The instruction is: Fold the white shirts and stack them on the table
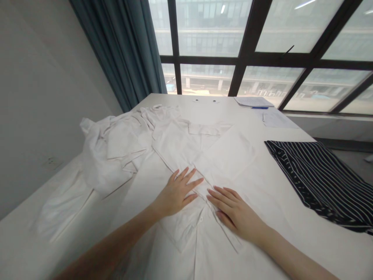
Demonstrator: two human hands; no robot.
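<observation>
A white shirt (177, 142) is spread over the table, its collar (208, 128) toward the window. One sleeve (214, 212) is laid slantwise across the front of the shirt. My left hand (179, 192) rests on the cloth with its fingers spread. Just to its right, my right hand (233, 212) lies flat on the folded sleeve, fingers stretched out and close together. Neither hand grips the fabric. A small button (201, 219) shows below the hands.
Crumpled white garments (116, 149) lie to the left. A black-and-white striped cloth (320, 179) hangs over the right edge. Papers (253, 101) and a blue pen (260, 107) are at the far right of the white table (175, 100), before the window (210, 76) and blue curtain (125, 50).
</observation>
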